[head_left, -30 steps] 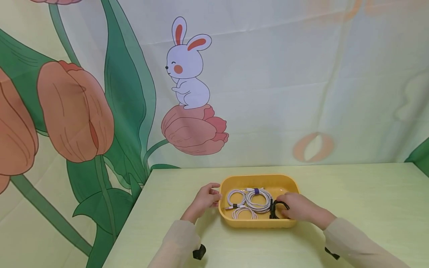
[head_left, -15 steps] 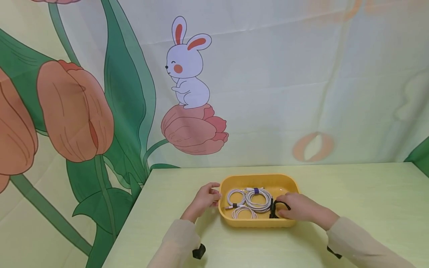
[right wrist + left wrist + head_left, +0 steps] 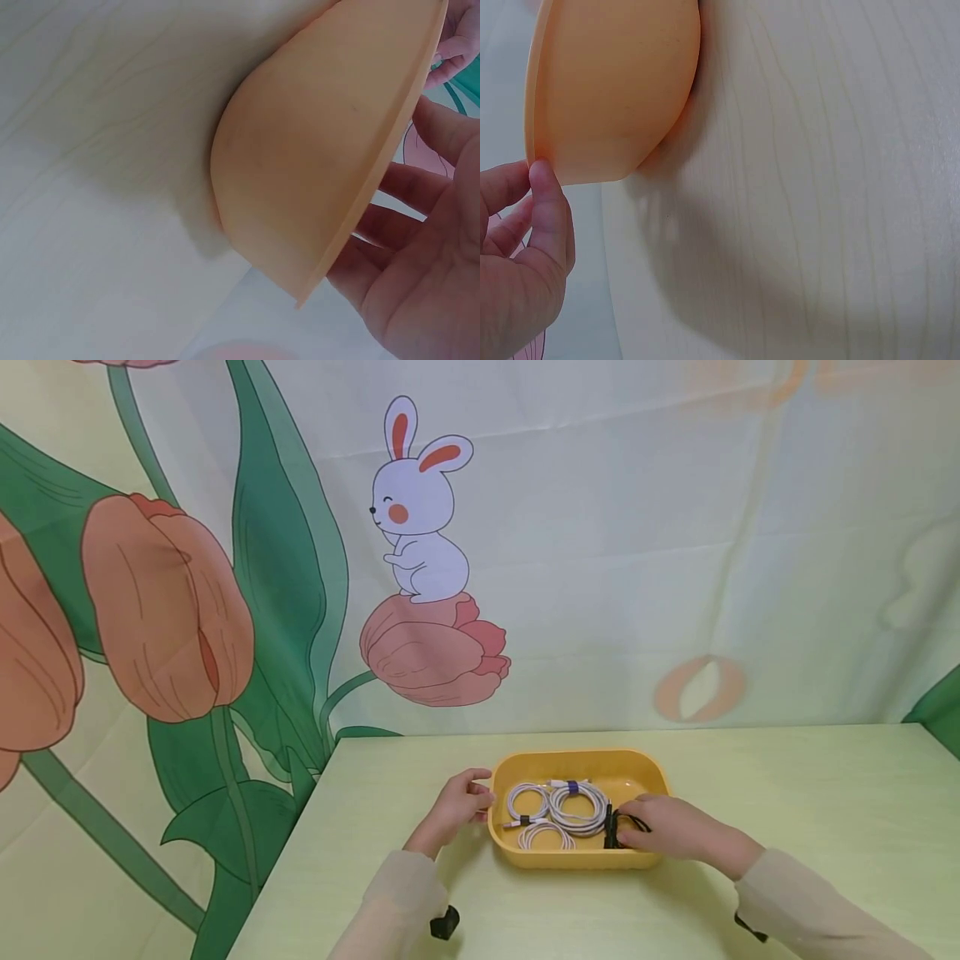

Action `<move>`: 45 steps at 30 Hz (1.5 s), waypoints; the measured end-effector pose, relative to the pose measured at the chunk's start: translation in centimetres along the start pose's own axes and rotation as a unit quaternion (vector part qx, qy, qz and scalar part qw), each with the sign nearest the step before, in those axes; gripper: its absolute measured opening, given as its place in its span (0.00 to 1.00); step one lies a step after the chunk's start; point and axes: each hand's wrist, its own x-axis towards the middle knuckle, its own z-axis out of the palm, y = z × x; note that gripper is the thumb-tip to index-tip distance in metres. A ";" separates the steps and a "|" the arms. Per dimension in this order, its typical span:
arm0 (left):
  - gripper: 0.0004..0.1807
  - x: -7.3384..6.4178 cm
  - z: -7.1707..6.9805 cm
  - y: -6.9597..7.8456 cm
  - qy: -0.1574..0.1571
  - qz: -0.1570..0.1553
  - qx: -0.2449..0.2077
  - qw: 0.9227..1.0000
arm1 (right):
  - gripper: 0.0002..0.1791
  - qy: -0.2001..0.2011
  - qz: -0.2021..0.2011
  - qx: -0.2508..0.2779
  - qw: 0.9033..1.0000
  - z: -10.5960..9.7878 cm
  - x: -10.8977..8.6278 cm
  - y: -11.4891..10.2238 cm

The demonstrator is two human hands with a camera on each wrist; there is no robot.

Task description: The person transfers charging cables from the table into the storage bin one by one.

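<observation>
A yellow plastic bin (image 3: 581, 860) stands on the table in the head view. Inside it lie three coiled white cables: one large with a purple tie (image 3: 592, 810), one small at upper left (image 3: 528, 787), and one at lower left (image 3: 546, 839). At the bin's right end is a coiled black cable (image 3: 611, 831). My right hand (image 3: 667, 827) reaches over the rim and holds this black cable; its fingertips are hidden behind the bin wall in the right wrist view. My left hand (image 3: 529, 247) pinches the bin's left rim between thumb and finger.
The pale green wood-grain table (image 3: 795, 802) extends around the bin. Behind its far edge hangs a cloth backdrop (image 3: 585, 568) printed with tulips and a rabbit. Part of a black wrist-worn device (image 3: 445, 922) shows under the left sleeve.
My right hand has lowered very slightly, and its forearm has shifted a little to the right. The black cable's loop sits a bit flatter under the fingers. My left hand stays at the rim.
</observation>
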 end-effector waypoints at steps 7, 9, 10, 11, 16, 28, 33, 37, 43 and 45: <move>0.21 -0.2 0.0 -0.1 0.001 0.001 0.002 1.000 | 0.24 -0.007 -0.019 0.015 1.000 1.1 0.9 0.5; 0.21 -0.2 0.0 0.0 0.001 0.000 0.001 1.000 | 0.26 -0.013 -0.015 0.021 1.000 1.4 1.1 0.5; 0.21 -0.2 0.0 0.0 0.000 0.001 0.001 1.000 | 0.27 -0.015 -0.013 0.024 1.000 1.6 1.2 0.5; 0.21 -0.2 0.0 0.0 0.000 0.001 0.001 1.000 | 0.28 -0.016 -0.010 0.027 0.999 1.7 1.3 0.5; 0.21 -0.3 0.0 0.0 -0.002 0.001 -0.001 1.000 | 0.31 -0.019 -0.006 0.022 1.000 2.0 1.6 0.2; 0.21 -0.3 0.1 0.1 0.000 0.002 0.004 1.000 | 0.32 -0.034 0.043 0.001 0.998 2.1 1.7 -0.2; 0.21 -0.2 0.0 0.1 0.001 0.000 0.004 1.000 | 0.33 -0.037 0.057 -0.006 0.998 1.9 1.6 -0.3; 0.21 -0.3 0.0 0.1 -0.002 0.003 0.003 1.000 | 0.33 -0.038 0.066 -0.008 0.997 1.9 1.6 -0.3; 0.21 -0.3 0.1 0.1 -0.001 0.005 0.002 1.000 | 0.33 -0.039 0.073 0.003 0.997 1.7 1.6 -0.2; 0.21 -0.3 0.1 0.1 -0.001 0.005 0.003 1.000 | 0.33 -0.029 0.073 0.016 0.997 1.5 1.5 -0.1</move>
